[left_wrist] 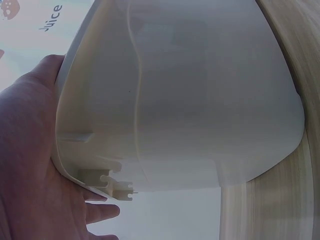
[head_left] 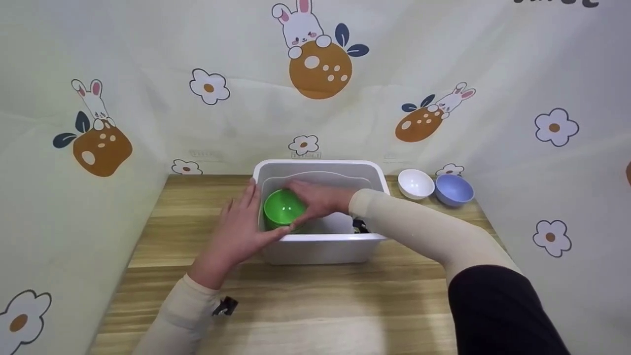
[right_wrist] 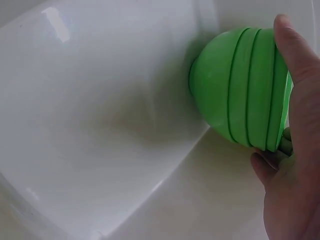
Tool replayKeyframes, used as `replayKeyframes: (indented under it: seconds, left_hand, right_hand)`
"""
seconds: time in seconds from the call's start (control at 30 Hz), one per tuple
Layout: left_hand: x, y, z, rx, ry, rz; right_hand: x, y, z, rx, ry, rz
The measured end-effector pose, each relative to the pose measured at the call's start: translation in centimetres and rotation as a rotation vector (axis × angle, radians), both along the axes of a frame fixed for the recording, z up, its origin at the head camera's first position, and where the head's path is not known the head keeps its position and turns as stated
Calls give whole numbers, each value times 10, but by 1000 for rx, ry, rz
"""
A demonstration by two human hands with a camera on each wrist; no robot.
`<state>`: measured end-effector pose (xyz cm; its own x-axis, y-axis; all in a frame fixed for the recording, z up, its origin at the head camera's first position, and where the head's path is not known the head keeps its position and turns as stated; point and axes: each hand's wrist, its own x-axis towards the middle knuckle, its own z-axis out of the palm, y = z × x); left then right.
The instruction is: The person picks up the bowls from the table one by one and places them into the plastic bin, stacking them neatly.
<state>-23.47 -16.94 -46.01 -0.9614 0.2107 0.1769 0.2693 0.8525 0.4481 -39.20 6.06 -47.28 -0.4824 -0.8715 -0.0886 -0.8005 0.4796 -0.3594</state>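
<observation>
A stack of several green bowls (head_left: 283,207) stands at the left end inside a white plastic bin (head_left: 320,251). My right hand (head_left: 319,199) reaches into the bin and grips the stack at its rim, thumb on one side and fingers on the other. In the right wrist view the nested green bowls (right_wrist: 227,90) show their stacked rims close to the bin's wall. My left hand (head_left: 236,232) rests on the bin's left front corner, fingers extended along the left rim and thumb on the front rim. The left wrist view shows the bin's outer wall (left_wrist: 200,95) beside that hand.
To the right of the bin, a white bowl (head_left: 416,184) and a blue bowl (head_left: 454,190) sit side by side on the wooden table (head_left: 305,305). Something small and black (head_left: 360,226) lies inside the bin's right end. A printed cloth (head_left: 236,44) encloses the back and sides.
</observation>
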Motion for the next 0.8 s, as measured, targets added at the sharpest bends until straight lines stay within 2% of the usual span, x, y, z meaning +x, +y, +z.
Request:
replayKeyframes:
  seconds: [0.2, 0.43, 0.57, 0.8]
  left_hand:
    - [0, 1, -1, 26, 42, -9]
    - [0, 2, -3, 22, 31, -17]
    - [0, 0, -3, 20, 25, -22]
    - [1, -3, -2, 21, -9, -15]
  right_hand:
    - [0, 0, -1, -5, 10, 13]
    - [3, 4, 8, 17, 9, 32]
    - [5, 9, 23, 18, 7, 6]
    - [3, 27, 58, -16, -16, -63]
